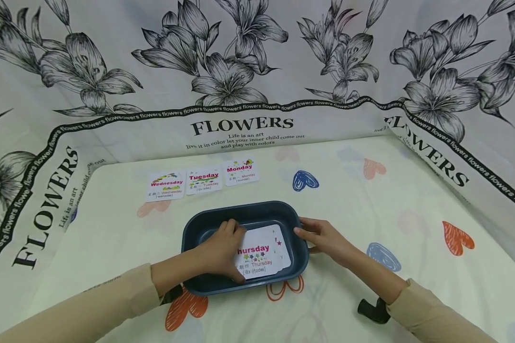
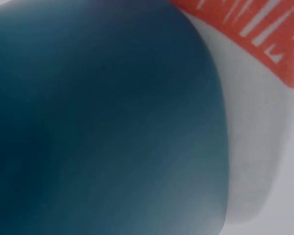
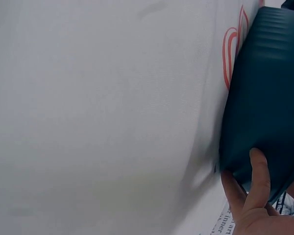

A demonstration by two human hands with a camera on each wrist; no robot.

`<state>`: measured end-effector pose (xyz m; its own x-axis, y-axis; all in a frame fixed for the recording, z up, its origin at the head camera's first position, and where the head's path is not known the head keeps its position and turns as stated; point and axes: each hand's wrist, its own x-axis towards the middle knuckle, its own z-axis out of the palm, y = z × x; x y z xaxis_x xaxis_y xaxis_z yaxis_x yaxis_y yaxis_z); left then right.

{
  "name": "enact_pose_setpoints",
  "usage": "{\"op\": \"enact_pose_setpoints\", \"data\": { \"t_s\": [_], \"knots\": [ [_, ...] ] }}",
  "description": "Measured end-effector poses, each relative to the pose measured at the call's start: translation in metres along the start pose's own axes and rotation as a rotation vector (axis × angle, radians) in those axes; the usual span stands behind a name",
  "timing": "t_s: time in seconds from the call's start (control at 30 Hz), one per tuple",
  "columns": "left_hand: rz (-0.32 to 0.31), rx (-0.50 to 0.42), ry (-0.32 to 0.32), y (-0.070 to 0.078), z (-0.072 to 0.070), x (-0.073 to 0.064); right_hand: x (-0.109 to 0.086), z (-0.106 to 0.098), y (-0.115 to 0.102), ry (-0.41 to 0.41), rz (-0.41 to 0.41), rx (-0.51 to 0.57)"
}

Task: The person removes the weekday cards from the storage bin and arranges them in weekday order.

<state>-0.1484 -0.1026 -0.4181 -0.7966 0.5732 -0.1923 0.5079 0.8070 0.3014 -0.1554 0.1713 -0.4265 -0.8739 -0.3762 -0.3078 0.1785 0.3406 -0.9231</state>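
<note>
A dark blue tray [image 1: 197,286] rests on the table in the head view. Inside it lies a stack of white cards, a Thursday card [image 1: 257,252] on top. My left hand [image 1: 223,250] reaches into the tray and grips the left part of this card, thumb at the near edge and fingers at the far edge. How many cards it holds is hidden. At the tray's right end my right hand [image 1: 326,238] holds the rim. In the right wrist view its fingers [image 3: 259,181] lie against the tray's outer wall. The left wrist view shows only tray wall and cloth.
Behind the tray lie a Wednesday card [image 1: 165,186], a Tuesday card [image 1: 203,181] and a Monday card [image 1: 242,172] in a row. The pale tablecloth [image 1: 347,305] has printed hearts. A flower-print curtain [image 1: 249,95] rises at the back and sides.
</note>
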Motion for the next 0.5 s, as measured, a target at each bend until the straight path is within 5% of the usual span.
{"op": "enact_pose_setpoints", "data": {
  "t_s": [0.3, 0.5],
  "knots": [
    [0.030, 0.021, -0.037, 0.000, -0.008, -0.003, 0.000, 0.000, -0.001, 0.000, 0.003, 0.007],
    [0.038, 0.037, -0.004, 0.003, -0.021, -0.007, 0.000, 0.000, -0.002, 0.011, 0.019, 0.005]
  ]
}}
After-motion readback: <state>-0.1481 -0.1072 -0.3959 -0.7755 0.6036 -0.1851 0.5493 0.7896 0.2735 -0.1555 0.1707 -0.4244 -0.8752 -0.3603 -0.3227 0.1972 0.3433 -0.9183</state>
